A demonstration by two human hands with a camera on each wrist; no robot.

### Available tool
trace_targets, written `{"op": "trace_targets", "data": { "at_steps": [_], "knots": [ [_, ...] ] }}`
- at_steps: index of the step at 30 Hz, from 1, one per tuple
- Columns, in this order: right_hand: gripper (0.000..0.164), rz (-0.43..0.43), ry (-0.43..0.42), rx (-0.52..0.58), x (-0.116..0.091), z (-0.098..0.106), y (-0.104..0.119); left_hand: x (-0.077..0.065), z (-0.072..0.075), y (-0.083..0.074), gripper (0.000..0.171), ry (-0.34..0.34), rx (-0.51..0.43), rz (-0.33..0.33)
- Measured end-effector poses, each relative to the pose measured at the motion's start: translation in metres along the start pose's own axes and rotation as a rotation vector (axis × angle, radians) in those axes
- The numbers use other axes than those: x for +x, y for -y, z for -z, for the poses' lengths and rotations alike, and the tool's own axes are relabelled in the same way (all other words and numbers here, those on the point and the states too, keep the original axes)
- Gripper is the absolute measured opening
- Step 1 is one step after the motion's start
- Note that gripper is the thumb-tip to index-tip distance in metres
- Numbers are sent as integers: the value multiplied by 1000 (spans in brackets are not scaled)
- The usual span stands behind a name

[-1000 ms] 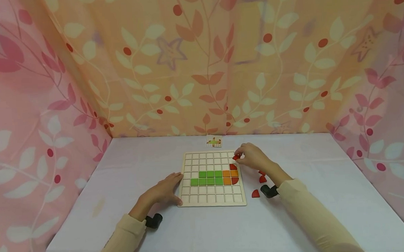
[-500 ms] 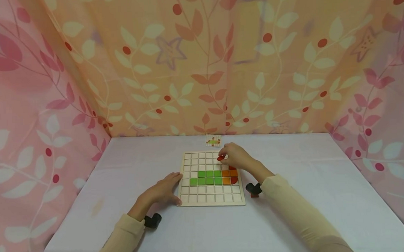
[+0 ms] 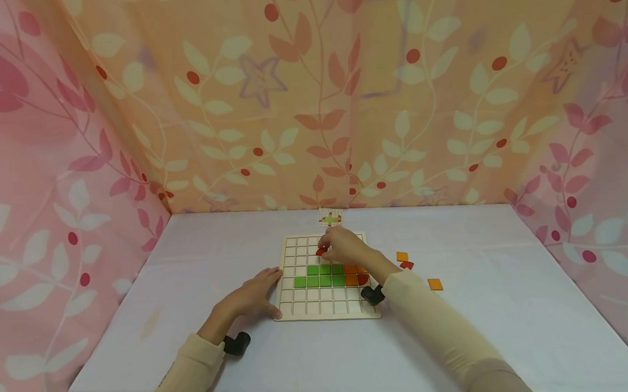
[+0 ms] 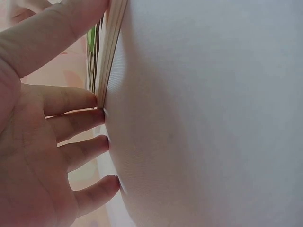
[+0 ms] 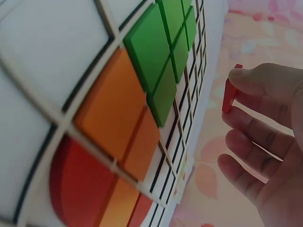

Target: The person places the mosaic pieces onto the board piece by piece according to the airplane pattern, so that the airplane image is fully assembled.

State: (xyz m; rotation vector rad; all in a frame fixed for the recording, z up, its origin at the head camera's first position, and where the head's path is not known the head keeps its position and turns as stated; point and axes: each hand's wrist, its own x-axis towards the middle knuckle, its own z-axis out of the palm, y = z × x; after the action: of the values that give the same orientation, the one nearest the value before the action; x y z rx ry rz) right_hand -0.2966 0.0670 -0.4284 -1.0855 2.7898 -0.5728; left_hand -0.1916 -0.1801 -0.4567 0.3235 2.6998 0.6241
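A wooden grid board (image 3: 326, 308) lies on the table with green square tiles (image 3: 325, 275), orange square tiles (image 5: 111, 104) and red quarter-round tiles (image 5: 80, 182) set in its cells. Above its upper rows, my right hand (image 3: 348, 246) pinches a red tile (image 5: 230, 93) between thumb and fingertips, apart from the board in the right wrist view. At the board's left edge rests my left hand (image 3: 252, 293), fingers straight and spread. In the left wrist view the thumb and a fingertip touch the board's side (image 4: 110, 56), other fingertips the table.
A small pattern card (image 3: 329, 217) lies behind the board. Right of the board are loose orange tiles (image 3: 435, 284) and a red tile (image 3: 407, 265). Floral cloth (image 3: 289, 103) closes off the back and both sides of the white table (image 3: 311, 365).
My right hand has moved left across the board's upper rows with the red tile. Loose orange tiles, hidden before by the right arm, now show. The left hand stays put.
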Motion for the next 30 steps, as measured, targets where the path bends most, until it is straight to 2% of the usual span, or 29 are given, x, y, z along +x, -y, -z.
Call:
{"op": "trace_targets", "data": {
  "at_steps": [4,11,20,30],
  "knots": [
    [14,-9,21,8,4,-3,7,1,0,0,99,1,-5,-4],
    [17,46,39,-56,11,-13,16,2,0,2,99,4,-6,-6],
    [19,76,89,-102,19,-26,29,1,-1,2,100,3,-12,-11],
    [21,57,129,-99,20,-33,41,2,0,2,100,-2,-17,-14]
  ]
}}
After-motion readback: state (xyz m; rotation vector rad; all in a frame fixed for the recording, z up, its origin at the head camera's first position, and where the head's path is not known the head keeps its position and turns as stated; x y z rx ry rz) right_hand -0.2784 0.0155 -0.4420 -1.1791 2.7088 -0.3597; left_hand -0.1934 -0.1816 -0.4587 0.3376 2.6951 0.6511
